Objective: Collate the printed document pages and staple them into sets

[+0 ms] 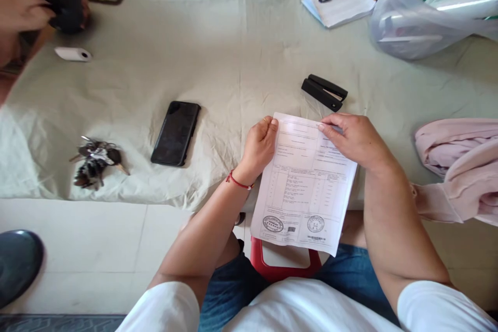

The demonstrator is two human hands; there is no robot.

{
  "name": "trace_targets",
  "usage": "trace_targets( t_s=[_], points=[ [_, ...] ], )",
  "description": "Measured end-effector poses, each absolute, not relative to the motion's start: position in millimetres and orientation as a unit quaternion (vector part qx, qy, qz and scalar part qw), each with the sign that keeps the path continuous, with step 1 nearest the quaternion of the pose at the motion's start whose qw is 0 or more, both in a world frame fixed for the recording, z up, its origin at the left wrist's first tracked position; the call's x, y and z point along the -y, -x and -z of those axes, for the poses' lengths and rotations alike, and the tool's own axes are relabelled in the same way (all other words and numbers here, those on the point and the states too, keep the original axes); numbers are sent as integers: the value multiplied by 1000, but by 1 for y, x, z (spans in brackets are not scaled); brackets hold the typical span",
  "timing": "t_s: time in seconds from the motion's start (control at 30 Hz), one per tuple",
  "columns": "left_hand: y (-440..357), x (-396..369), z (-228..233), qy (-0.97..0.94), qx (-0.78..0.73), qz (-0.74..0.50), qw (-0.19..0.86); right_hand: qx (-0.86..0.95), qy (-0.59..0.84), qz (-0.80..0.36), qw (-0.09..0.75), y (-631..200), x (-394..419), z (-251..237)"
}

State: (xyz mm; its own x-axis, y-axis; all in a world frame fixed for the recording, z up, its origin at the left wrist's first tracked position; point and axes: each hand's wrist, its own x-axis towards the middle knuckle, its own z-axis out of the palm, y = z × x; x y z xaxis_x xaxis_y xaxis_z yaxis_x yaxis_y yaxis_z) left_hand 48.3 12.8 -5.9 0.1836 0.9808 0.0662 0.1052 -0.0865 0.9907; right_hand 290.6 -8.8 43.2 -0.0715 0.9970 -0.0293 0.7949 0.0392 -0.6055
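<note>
A printed sheet of paper (299, 181) with a table of text and two round stamps near its lower edge hangs over the table's front edge, above my lap. My left hand (261, 141) pinches its upper left edge between thumb and fingers. At the upper right corner, my right hand (356, 137) grips the sheet with the thumb on top. Whether there is more than one sheet, I cannot tell. Just beyond my right hand, a black stapler (324, 92) lies on the cloth, touching nothing.
On the cloth-covered table (218, 62) lie a black phone (176, 133), a bunch of keys (99, 161), a white cylinder (73, 54) and papers with a pen (338, 4). A clear plastic bin (412, 31) stands at back right. Pink cloth (462, 161) hangs over the right edge. Another person's arm (31, 0) rests far left.
</note>
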Motion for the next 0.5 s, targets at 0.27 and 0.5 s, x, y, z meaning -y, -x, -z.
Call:
trace_targets(
  t_s=[0.27,0.5],
  points=[
    [-33,-22,3,-578,-485,-453,475,645,678,-259,241,-316,10,-42],
    [-28,-24,4,-580,-501,-443,465,608,711,-280,214,-321,7,-34]
  ],
)
